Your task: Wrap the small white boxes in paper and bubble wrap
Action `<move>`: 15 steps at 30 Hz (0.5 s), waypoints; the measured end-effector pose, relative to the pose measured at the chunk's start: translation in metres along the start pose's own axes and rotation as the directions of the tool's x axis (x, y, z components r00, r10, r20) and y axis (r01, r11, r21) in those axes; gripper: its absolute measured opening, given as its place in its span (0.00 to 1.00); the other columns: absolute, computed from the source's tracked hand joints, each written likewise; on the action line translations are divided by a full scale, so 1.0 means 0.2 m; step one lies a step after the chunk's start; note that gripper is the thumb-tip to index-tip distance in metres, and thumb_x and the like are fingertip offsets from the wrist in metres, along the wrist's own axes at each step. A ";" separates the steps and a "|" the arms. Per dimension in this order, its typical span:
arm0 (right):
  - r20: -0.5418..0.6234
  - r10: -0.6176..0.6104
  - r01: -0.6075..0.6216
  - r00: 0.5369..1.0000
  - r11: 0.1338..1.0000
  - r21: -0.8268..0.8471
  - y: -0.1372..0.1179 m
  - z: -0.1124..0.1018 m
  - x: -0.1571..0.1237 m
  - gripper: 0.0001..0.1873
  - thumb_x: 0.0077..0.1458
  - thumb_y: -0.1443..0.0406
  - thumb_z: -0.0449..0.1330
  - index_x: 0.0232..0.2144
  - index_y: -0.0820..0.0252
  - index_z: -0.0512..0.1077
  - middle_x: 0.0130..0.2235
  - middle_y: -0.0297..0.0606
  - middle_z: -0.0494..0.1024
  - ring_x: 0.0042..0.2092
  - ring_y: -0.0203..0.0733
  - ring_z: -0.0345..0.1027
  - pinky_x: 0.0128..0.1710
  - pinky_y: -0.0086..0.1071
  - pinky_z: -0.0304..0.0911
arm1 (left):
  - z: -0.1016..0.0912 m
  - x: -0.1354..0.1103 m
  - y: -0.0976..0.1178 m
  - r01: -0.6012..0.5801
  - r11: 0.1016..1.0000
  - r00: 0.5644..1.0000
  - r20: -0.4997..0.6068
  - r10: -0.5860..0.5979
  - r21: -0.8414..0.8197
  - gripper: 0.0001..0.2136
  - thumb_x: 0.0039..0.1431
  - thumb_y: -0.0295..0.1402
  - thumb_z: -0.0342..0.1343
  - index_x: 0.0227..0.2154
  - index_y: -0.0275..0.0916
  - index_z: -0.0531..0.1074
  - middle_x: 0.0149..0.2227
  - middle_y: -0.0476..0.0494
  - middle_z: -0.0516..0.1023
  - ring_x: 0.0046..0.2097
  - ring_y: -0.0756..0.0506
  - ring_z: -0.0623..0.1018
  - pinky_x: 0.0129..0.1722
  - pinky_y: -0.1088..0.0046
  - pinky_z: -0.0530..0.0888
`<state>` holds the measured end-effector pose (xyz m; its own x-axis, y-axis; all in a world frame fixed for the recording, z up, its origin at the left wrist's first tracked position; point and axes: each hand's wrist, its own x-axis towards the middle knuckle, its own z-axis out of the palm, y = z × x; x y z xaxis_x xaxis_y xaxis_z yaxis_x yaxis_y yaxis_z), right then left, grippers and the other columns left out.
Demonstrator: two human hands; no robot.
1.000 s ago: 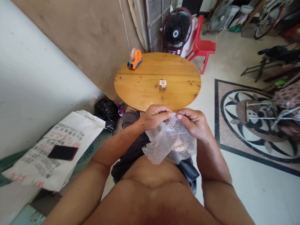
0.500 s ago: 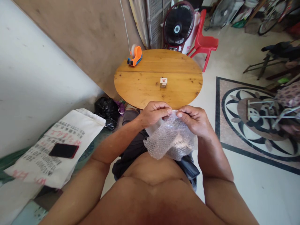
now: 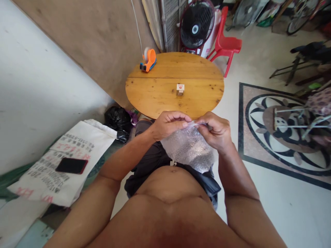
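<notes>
A clear sheet of bubble wrap [image 3: 190, 146] hangs over my lap from its upper edge. My left hand [image 3: 172, 124] pinches that edge between thumb and fingers. Close beside it, my right hand [image 3: 215, 131] grips the same edge, with the fingers curled and the thumb pressed in. Just beyond my hands stands a round wooden table [image 3: 152, 96]. On it sits a small box [image 3: 180, 89] with a white top and red print. An orange tape dispenser [image 3: 149, 60] with a roll of tape stands at the table's far left.
Left of me, a phone [image 3: 71, 165] lies on white printed sacks [image 3: 85, 141]. A black plastic bag [image 3: 117, 119] is by the wall. Behind the table are a fan [image 3: 197, 26] and a red chair [image 3: 227, 43]. A folding stool [image 3: 297, 65] stands at the right.
My hands have drawn the bubble wrap's top edge straighter, and my right fingers have curled further over it. The lower part of the sheet has shifted and hangs flatter.
</notes>
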<state>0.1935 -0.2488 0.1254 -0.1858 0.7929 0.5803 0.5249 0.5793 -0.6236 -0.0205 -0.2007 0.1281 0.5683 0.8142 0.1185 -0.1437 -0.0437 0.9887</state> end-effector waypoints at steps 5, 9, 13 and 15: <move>-0.045 -0.107 0.105 0.993 0.993 -0.050 0.03 0.02 -0.02 0.05 0.62 0.62 0.61 0.36 0.49 0.79 0.34 0.36 0.81 0.35 0.42 0.74 0.36 0.36 0.68 | 0.01 -0.01 0.02 -0.061 0.995 0.997 0.044 0.058 0.080 0.14 0.51 0.39 0.70 0.37 0.36 0.81 0.33 0.45 0.81 0.34 0.50 0.77 0.36 0.73 0.73; -0.094 -0.154 0.144 0.984 0.984 -0.105 0.06 0.03 -0.04 0.05 0.62 0.61 0.61 0.37 0.49 0.79 0.34 0.37 0.80 0.35 0.42 0.73 0.36 0.37 0.68 | 0.00 -0.02 0.04 -0.158 0.956 0.986 0.084 0.142 0.246 0.12 0.51 0.35 0.69 0.39 0.37 0.82 0.36 0.44 0.81 0.37 0.49 0.77 0.38 0.73 0.73; -0.128 -0.193 0.171 0.973 0.971 -0.165 0.07 0.03 -0.07 0.06 0.63 0.61 0.60 0.38 0.49 0.78 0.35 0.37 0.78 0.35 0.41 0.72 0.35 0.36 0.68 | 0.00 -0.02 0.04 -0.252 0.905 0.967 0.107 0.229 0.343 0.12 0.52 0.32 0.68 0.41 0.38 0.81 0.37 0.44 0.81 0.38 0.48 0.78 0.41 0.73 0.74; -0.149 -0.247 0.220 0.958 0.960 -0.172 0.06 0.02 -0.07 0.05 0.62 0.63 0.61 0.39 0.48 0.77 0.35 0.37 0.78 0.35 0.40 0.72 0.34 0.35 0.67 | 0.01 -0.01 0.04 -0.307 0.878 0.952 0.116 0.284 0.367 0.10 0.54 0.30 0.66 0.40 0.38 0.81 0.37 0.44 0.81 0.38 0.49 0.78 0.41 0.73 0.74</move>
<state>0.1989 -0.2522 0.1062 -0.1838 0.5884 0.7874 0.6062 0.6984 -0.3804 -0.0216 -0.2046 0.1354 0.5942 0.6953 0.4042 -0.0034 -0.5004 0.8658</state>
